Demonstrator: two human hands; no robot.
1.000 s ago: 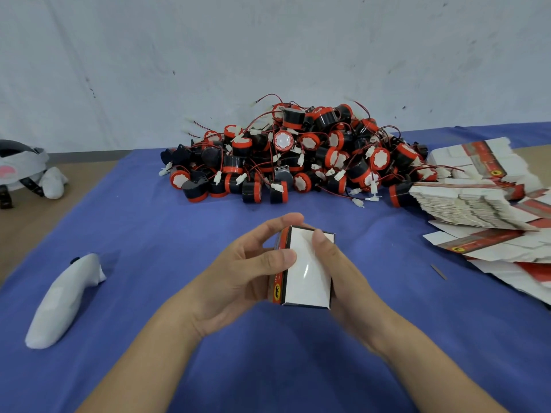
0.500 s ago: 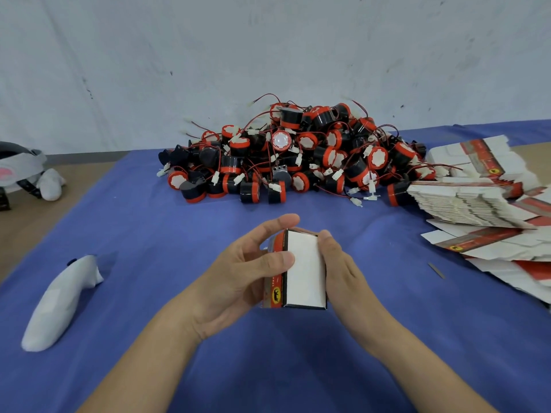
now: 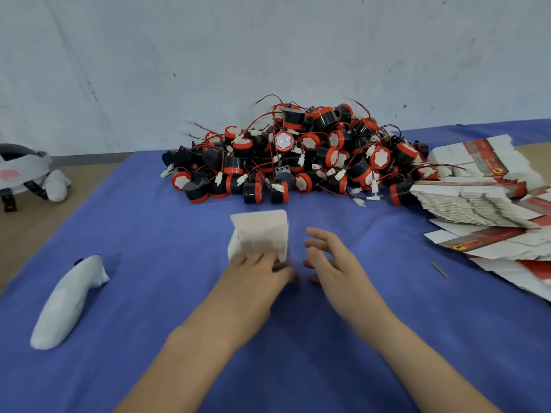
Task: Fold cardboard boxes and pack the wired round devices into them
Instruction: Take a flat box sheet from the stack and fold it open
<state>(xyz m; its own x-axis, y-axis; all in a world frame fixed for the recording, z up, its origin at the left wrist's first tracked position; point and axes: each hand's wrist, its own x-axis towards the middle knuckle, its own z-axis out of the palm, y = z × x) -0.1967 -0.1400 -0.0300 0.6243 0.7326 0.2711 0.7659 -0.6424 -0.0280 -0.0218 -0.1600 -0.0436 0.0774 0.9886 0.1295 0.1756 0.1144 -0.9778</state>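
Seemingly done folding: gripping the box (image 3: 260, 235) low in the left hand (image 3: 257, 277), right hand (image 3: 331, 259) spread empty at its 3 o'clock. Next, fetch from the 12 o'clock device pile (image 3: 298, 156).

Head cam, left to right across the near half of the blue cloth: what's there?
White wrapped object → folded box, held at its base by the left hand → right hand, open and apart from the box → flat cartons.
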